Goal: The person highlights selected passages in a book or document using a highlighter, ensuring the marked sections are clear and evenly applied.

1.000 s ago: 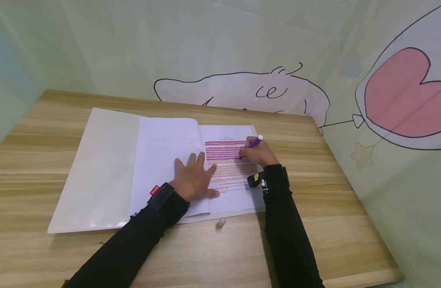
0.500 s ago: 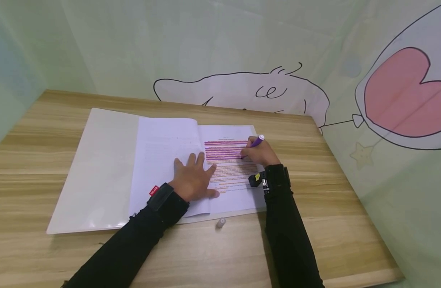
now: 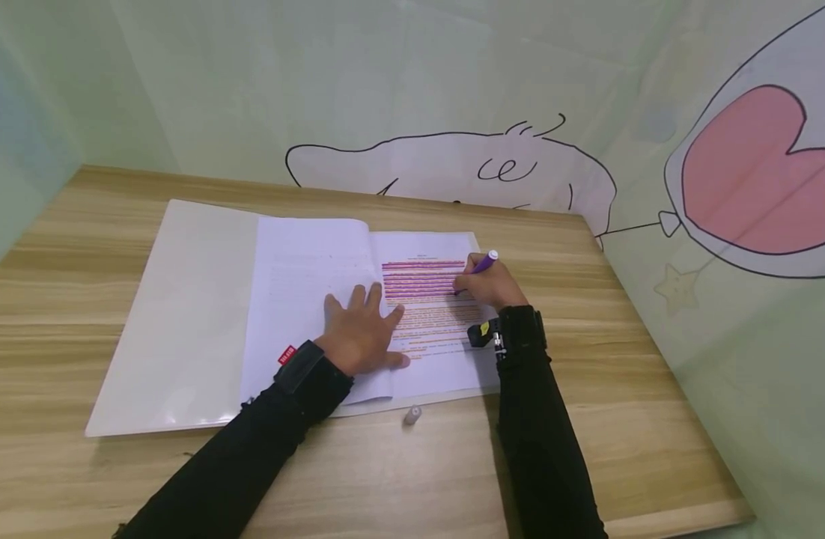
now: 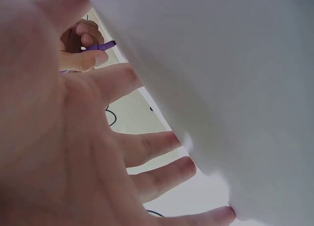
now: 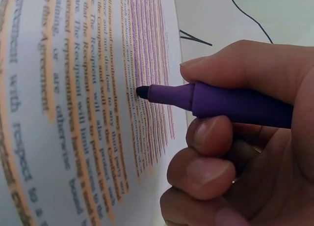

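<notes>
In the head view my right hand (image 3: 493, 284) grips a purple highlighter (image 3: 484, 261) over the right-hand printed page (image 3: 439, 374). Its dark chisel tip meets the paper at a purple line in the right wrist view, where the highlighter (image 5: 230, 100) lies between thumb and fingers. Purple strokes cover the upper lines of text, and orange ones mark the lines below. My left hand (image 3: 358, 337) rests with fingers spread across the fold, its fingertips touching the left page (image 3: 305, 262). Below the page's lower edge, a small greyish cap (image 3: 412, 415) stands on the table.
The pages sit in an open white folder (image 3: 177, 322), whose cover lies flat to the left. Under it is a wood-grain table (image 3: 385, 494). Walls with printed cartoon drawings (image 3: 507, 168) rise behind and to the right of the table.
My right hand has slid slightly to the right with the highlighter, its tip moving along a text line. The left hand stays in place on the pages.
</notes>
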The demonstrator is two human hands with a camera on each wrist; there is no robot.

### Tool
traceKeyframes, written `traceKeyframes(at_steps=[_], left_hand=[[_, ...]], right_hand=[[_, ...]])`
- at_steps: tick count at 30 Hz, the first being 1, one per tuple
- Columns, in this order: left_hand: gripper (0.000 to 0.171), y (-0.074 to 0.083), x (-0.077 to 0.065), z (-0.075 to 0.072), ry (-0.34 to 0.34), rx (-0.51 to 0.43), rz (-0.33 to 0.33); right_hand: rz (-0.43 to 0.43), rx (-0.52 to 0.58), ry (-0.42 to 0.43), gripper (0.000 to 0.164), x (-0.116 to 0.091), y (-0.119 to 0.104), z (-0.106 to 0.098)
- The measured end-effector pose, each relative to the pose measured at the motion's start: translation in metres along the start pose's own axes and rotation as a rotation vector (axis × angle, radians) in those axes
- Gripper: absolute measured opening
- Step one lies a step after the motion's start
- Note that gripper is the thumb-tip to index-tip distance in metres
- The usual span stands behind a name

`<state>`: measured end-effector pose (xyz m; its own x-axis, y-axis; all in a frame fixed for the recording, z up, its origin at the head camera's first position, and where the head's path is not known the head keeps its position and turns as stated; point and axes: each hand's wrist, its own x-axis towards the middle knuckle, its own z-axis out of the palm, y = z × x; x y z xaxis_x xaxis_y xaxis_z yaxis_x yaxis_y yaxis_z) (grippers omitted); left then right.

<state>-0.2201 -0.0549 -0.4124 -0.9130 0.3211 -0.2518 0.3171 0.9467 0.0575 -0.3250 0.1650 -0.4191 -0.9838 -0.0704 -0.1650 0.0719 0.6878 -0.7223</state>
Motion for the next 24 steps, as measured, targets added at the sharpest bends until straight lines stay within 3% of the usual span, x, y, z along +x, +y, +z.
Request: traceKeyframes(at_steps=[24], left_hand=[[0.086, 0.0001, -0.0005, -0.0013, 0.007, -0.008, 0.003]], right_hand=[[0.098, 0.045, 0.008, 0.031, 0.0001, 0.0040, -0.0081]])
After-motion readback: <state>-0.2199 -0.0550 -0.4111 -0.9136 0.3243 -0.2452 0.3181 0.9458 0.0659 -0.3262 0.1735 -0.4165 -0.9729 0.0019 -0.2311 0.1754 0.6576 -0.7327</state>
